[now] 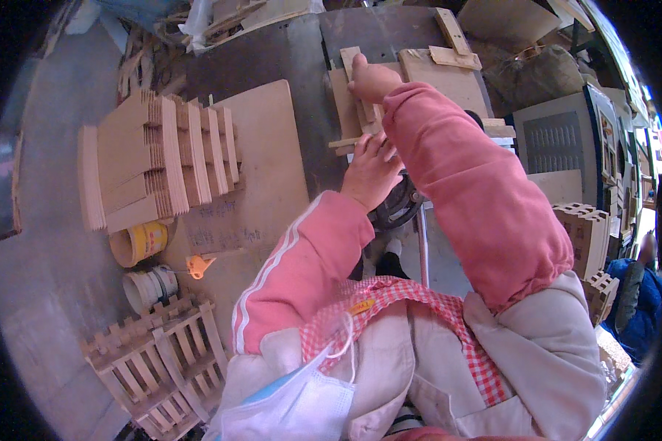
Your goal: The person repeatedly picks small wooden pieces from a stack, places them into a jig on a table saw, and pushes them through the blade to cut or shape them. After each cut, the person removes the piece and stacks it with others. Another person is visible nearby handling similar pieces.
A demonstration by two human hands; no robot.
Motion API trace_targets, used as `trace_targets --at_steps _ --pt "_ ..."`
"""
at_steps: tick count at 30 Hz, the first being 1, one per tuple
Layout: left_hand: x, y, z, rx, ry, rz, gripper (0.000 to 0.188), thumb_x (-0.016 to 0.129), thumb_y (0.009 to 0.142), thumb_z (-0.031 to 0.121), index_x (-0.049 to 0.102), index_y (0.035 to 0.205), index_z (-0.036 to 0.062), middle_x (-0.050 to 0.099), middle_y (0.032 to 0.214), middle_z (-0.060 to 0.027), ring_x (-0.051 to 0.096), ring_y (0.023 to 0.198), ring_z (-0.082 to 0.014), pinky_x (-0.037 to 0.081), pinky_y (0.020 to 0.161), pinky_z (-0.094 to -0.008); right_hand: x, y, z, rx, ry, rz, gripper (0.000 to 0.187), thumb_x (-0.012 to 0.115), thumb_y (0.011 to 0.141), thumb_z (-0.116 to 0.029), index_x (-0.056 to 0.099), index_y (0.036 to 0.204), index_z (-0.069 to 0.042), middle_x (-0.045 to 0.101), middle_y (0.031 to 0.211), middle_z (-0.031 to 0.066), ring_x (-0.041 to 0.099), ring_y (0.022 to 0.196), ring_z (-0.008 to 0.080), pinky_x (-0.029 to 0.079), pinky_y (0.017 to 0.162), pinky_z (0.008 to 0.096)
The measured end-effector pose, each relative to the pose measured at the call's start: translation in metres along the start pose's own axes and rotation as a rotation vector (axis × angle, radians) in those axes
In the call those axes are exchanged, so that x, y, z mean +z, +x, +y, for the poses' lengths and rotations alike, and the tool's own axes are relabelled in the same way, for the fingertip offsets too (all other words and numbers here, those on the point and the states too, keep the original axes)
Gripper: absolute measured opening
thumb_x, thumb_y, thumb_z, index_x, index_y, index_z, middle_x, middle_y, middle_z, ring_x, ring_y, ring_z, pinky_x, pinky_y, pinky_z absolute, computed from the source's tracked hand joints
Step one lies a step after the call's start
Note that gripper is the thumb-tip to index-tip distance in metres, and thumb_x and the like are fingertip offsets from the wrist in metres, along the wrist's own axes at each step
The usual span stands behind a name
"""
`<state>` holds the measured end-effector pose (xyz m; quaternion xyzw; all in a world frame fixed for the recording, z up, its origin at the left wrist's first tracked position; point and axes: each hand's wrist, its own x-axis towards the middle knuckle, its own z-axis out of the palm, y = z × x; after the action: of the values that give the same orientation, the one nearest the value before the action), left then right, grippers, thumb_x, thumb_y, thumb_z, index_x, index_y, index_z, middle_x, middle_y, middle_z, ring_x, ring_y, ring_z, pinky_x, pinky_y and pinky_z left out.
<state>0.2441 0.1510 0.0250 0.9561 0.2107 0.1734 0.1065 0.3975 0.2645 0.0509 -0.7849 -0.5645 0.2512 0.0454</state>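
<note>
My right hand [375, 79] is closed on a narrow wooden strip [350, 57] at the far side of a dark worktable [320, 132], thumb on top. Closer to me, my left hand [373, 175] rests its spread fingers on the near end of the wood, beside a thin crosswise wooden bar [342, 145]. Under my right hand lies a flat light-brown board [340, 90], partly covered by hand and strip. The underside of the fingers of both hands is hidden.
Stacked notched panels [166, 147] stand on a large board [276, 169] at the left. Below them are a yellow tub [149, 241], a white bucket [151, 287], an orange tool [199, 266] and a slatted wooden stack [162, 360]. Another board [441, 73] lies right of my hands.
</note>
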Motion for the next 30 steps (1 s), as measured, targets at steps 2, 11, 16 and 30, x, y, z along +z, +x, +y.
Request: trace_targets --at_steps 2,11,16,30 --pt "0.002 0.002 -0.002 -0.007 0.005 0.008 0.052 0.078 0.067 0.027 0.06 0.115 0.0168 0.052 0.126 -0.0032 0.04 0.127 -0.0263 0.028 0.108 -0.0453 0.0 0.006 0.002 0.019 0.006 -0.026 0.048 0.056 0.088 -0.032 0.039 0.119 0.0 0.064 0.105 0.0284 0.062 0.1 0.0431 0.048 0.086 0.0505" --pt "0.017 0.001 -0.011 -0.054 -0.139 0.067 0.045 0.066 0.079 0.024 0.058 0.122 0.0167 0.052 0.131 -0.0027 0.038 0.13 -0.027 0.028 0.11 -0.0455 0.007 0.005 0.005 0.199 0.92 0.001 0.07 0.033 0.096 -0.057 0.055 0.124 0.003 0.055 0.129 0.0222 0.05 0.123 0.0326 0.036 0.105 0.0424" --pt "0.012 0.0 -0.013 -0.04 -0.031 -0.031 0.046 0.065 0.077 0.018 0.057 0.121 0.0064 0.048 0.13 -0.0164 0.037 0.127 -0.0334 0.029 0.11 -0.0461 -0.006 0.003 -0.008 0.094 0.173 0.044 0.053 0.066 0.081 -0.024 0.044 0.124 -0.002 0.067 0.099 0.0208 0.066 0.093 0.0352 0.052 0.079 0.0446" --pt "0.004 -0.076 0.061 -0.171 -0.165 -0.003 0.069 0.071 0.07 0.02 0.044 0.13 0.0018 0.045 0.13 -0.024 0.04 0.119 -0.0441 0.03 0.106 -0.0526 0.037 -0.086 -0.01 0.142 0.358 0.094 0.032 0.049 0.091 -0.026 0.054 0.117 -0.007 0.067 0.096 0.0195 0.066 0.093 0.0368 0.053 0.077 0.0448"
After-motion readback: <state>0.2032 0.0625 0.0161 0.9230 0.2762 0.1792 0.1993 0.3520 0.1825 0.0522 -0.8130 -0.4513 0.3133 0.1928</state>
